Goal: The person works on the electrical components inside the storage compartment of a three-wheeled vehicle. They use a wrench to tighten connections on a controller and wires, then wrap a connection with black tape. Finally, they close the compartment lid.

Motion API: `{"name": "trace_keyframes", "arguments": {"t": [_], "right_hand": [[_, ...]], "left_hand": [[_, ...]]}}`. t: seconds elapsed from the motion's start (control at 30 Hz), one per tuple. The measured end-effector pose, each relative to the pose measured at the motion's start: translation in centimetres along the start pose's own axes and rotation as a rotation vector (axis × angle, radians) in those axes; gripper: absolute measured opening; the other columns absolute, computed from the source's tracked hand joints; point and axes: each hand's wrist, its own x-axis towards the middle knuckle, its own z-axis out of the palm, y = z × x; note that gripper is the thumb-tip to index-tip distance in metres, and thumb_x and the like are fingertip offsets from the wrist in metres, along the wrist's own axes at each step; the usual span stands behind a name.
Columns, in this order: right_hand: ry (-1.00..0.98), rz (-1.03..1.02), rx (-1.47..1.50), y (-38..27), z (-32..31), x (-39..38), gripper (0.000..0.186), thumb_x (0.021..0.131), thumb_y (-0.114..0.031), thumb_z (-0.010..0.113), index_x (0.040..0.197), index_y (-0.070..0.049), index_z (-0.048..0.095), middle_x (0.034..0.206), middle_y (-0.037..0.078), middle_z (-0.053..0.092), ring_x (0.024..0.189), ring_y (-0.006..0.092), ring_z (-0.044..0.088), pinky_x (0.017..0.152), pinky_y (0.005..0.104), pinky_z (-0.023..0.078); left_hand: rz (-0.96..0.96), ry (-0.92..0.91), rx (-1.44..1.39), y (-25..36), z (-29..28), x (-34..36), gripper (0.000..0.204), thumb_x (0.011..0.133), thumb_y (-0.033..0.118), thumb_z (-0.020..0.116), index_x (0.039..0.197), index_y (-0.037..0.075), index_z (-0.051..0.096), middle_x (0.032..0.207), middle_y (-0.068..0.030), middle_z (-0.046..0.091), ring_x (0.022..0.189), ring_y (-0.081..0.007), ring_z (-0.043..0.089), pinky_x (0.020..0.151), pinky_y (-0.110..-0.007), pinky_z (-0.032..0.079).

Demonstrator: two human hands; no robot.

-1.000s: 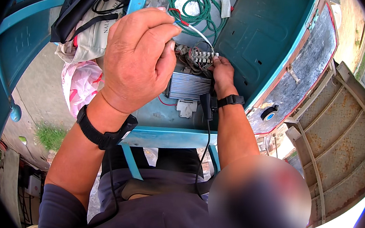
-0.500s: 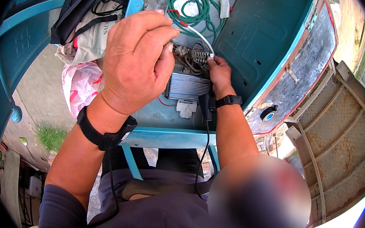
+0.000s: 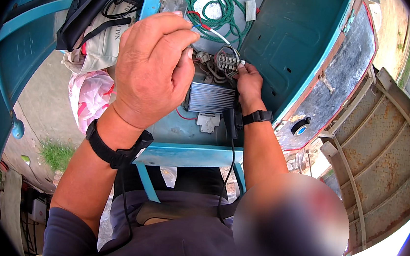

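Observation:
My left hand (image 3: 153,71) is raised over the left side of a teal metal box, its fingers closed around the split end of a white cable (image 3: 219,36). Red and blue wires come out of that end by the fingertips, which are partly hidden. Deeper in the box, my right hand (image 3: 250,83) pinches the white cable's lower part beside a terminal block (image 3: 227,62). A small white piece shows at its fingertips. Several tangled wires (image 3: 210,69) lie left of the block. Just below them sits a finned silver metal unit (image 3: 212,98).
A coiled green rope (image 3: 240,20) lies at the back of the teal box (image 3: 297,43). A white connector (image 3: 208,122) rests below the finned unit. The raised lid (image 3: 338,76) holds a roll of black tape (image 3: 301,127). Left are bags (image 3: 99,24) and a pink-white plastic bag (image 3: 92,95).
My right hand has shifted slightly right and down along the block, uncovering more of it. The cable's lower end has moved with it. My left hand has barely moved.

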Motion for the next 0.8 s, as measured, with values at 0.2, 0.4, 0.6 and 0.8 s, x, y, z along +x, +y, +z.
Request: {"name": "trace_keyframes", "arguments": {"t": [0.2,0.4,0.6,0.8], "right_hand": [[0.060,0.016,0.189,0.6,-0.2,-0.4,0.032,0.106,-0.016,0.054,0.127,0.007,0.062,0.108,0.010,0.072,0.089,0.0165,0.068,0.081,0.0290,0.053],[0.098,0.052,0.310,0.6,0.4,-0.4,0.032,0.107,-0.017,0.052,0.125,0.007,0.063,0.109,0.010,0.071,0.088,0.0175,0.068,0.080,0.0300,0.053],[0.051,0.124,0.209,2.1,0.8,3.3,0.030,0.106,-0.019,0.053,0.119,0.004,0.067,0.104,0.009,0.070,0.081,0.0172,0.064,0.073,0.0328,0.051],[-0.070,0.025,-0.164,3.2,1.6,6.7,0.029,0.103,-0.023,0.055,0.108,0.000,0.071,0.092,0.008,0.070,0.070,0.0192,0.062,0.063,0.0347,0.048]], "left_hand": [[0.015,0.075,-0.010,-0.3,0.7,-0.1,0.037,0.071,-0.004,0.071,0.106,0.006,0.067,0.112,-0.0074,0.065,0.109,-0.0280,0.064,0.094,-0.041,0.046],[0.015,0.076,-0.005,-0.3,0.8,-0.1,0.036,0.071,-0.005,0.070,0.105,0.006,0.067,0.111,-0.0072,0.066,0.109,-0.0280,0.065,0.093,-0.041,0.046],[0.020,0.071,0.006,-0.3,0.9,0.0,0.035,0.071,-0.004,0.070,0.104,0.006,0.067,0.111,-0.0071,0.065,0.109,-0.0280,0.065,0.092,-0.041,0.046],[0.030,0.072,0.021,-0.5,1.1,-0.1,0.034,0.070,-0.004,0.070,0.103,0.006,0.068,0.110,-0.0074,0.065,0.108,-0.0282,0.065,0.090,-0.041,0.046]]}}
